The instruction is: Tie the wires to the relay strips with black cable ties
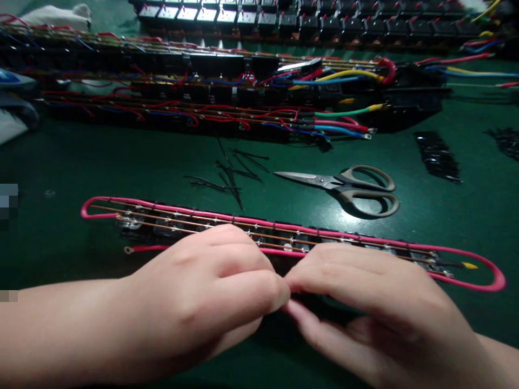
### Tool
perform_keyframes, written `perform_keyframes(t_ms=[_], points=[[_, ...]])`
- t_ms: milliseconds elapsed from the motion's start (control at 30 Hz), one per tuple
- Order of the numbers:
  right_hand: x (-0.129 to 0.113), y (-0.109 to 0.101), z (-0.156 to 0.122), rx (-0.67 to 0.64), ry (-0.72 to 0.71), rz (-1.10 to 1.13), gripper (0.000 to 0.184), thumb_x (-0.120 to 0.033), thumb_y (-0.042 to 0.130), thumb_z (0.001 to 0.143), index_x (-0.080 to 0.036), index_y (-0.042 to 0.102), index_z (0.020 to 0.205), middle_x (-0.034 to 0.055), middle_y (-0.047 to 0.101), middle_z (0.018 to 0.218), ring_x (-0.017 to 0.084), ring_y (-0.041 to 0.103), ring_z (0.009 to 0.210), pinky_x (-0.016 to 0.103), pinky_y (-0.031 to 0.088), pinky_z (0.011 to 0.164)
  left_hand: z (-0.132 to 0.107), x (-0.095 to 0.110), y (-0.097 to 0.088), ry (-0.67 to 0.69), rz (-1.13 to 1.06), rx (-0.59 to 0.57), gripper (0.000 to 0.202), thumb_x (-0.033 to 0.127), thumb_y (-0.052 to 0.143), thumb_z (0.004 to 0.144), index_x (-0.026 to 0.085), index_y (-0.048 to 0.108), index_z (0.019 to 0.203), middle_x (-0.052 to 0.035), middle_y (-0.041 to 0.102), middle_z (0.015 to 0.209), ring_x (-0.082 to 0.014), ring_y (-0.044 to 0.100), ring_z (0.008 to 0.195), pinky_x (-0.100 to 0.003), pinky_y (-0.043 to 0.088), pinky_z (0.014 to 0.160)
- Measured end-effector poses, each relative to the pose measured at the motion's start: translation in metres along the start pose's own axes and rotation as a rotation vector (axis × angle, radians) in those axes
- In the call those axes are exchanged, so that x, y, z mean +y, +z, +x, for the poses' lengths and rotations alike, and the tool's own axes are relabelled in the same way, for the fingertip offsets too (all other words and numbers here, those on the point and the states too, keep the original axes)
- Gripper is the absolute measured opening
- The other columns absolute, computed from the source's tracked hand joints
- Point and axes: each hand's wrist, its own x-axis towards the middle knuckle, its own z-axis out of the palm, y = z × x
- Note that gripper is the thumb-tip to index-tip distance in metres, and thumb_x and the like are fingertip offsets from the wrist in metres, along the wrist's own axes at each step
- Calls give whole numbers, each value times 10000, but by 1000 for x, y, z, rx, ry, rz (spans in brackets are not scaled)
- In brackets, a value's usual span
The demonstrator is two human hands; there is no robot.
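Observation:
A long row of black switch-like blocks [166, 227] with thin copper-coloured rods along it lies across the green table in front of me. A thick pink-red wire [495, 278] loops around the row, held by small black ties along its far side; one end carries a ring terminal [128, 250]. My left hand [219, 286] is closed at the row's near edge, fingers curled in a pinch. Its fingertips meet those of my right hand [377, 292], also pinched with thumb and forefinger. What lies between the fingertips is hidden.
Beyond the row lie loose black cable ties [231, 181] and scissors [324, 181] with grey-brown handles. A black bundle [438, 156] is at the right. Farther back are wired assemblies [194, 113] with coloured leads and a row of black-and-silver units [227, 16].

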Motion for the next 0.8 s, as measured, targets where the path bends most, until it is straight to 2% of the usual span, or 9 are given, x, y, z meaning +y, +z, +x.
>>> perform_keyframes(t_ms=[200,333,433,567,633,800], points=[[2,0,-2,3,15,-16,108,-113,634,885,-209,682,883,-15,748,787,114,682,681,216,540,636,2,1,7,-22,-22,135,144,40,563,941,182,585,941,9,694,839,-110,619,796,-246,481,757],[9,2,-4,-49,-6,-54,143,-109,575,899,-208,677,881,-14,717,765,118,645,669,235,512,615,4,0,10,1,-26,126,144,37,549,937,173,587,912,-3,683,795,-119,629,761,-250,488,715],[13,4,-1,-34,-32,-55,146,-99,576,889,-213,666,894,-19,718,792,118,647,695,237,523,649,6,-4,7,26,23,119,152,32,538,941,175,589,935,-8,699,827,-123,643,777,-250,499,731],[15,0,2,73,1,-24,229,-74,598,904,-239,685,1036,-10,766,953,121,703,804,221,563,712,7,-12,-1,-3,367,127,75,132,564,968,168,595,1026,-70,726,1013,-197,671,921,-327,518,833],[16,-3,1,136,28,-22,258,-78,623,898,-260,696,1065,-7,773,976,131,718,809,225,576,692,7,-17,-4,-31,495,86,80,183,565,972,151,606,1033,-111,719,1084,-246,676,972,-371,532,853],[20,-7,-1,269,56,50,227,-118,718,858,-281,712,1016,-16,752,885,137,703,722,214,568,581,8,-29,-6,-17,509,28,180,290,578,995,134,633,1065,-125,728,1126,-269,702,990,-390,572,847]])
